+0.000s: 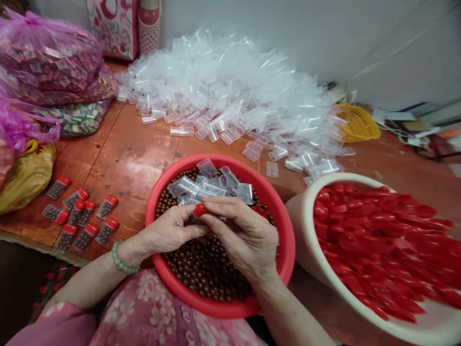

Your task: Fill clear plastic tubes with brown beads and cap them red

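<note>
Above a red basin, my left hand grips a small clear plastic container, mostly hidden behind my fingers. My right hand pinches a red cap at the container's end, and the two hands nearly meet. Whether the cap is fully seated, I cannot tell. Round brown beads fill the basin beneath my hands. On top of the beads, toward the far side, lie several clear containers without caps. Another red piece shows partly behind my right hand.
Capped containers of dark beads lie at left. Beyond them are a pink bag and a yellow bag. A large heap of clear containers spreads along the wall. At right stands a white tub of red caps, near a yellow basket.
</note>
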Available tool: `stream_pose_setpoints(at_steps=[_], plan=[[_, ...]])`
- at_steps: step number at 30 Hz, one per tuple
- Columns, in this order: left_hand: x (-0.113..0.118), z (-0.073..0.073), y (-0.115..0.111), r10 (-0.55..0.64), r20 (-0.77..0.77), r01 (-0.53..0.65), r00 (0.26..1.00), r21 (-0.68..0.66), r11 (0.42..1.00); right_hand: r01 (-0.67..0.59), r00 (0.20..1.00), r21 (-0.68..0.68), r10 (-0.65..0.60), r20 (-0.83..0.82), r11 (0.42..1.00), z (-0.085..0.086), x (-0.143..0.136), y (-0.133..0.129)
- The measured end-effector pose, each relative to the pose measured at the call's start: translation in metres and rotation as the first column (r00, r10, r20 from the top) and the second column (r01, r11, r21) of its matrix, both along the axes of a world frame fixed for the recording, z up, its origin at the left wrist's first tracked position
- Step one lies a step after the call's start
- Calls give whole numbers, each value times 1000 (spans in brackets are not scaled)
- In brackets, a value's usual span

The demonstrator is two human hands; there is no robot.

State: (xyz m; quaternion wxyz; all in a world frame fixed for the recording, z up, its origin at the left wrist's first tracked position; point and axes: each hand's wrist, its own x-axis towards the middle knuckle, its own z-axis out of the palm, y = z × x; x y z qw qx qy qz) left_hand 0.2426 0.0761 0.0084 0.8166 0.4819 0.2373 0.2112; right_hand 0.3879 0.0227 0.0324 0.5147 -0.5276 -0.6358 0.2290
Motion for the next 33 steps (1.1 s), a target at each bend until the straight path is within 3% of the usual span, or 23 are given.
stream_pose_setpoints(at_steps=[6,10,20,25,28,33], plan=[[-4,-4,0,-19,-7,19,1000,-42,999,-5,1000,-13,6,25,1000,-6,3,-1],[-5,-4,0,-61,-19,59,998,-86,995,-72,993,-43,76,88,996,-4,6,2],[-2,-4,-2,-51,-137,46,989,-34,998,-100,969,-51,109,222,994,-13,7,4],[-3,-4,0,-1,-34,-3,999,-98,995,-151,895,-24,147,422,988,-15,4,1],[-2,-2,1,27,38,-19,999,-193,981,-134,813,32,92,575,990,-20,-1,1],[0,0,0,87,89,-70,992,-186,980,-104,750,141,-16,662,984,-25,-6,4]])
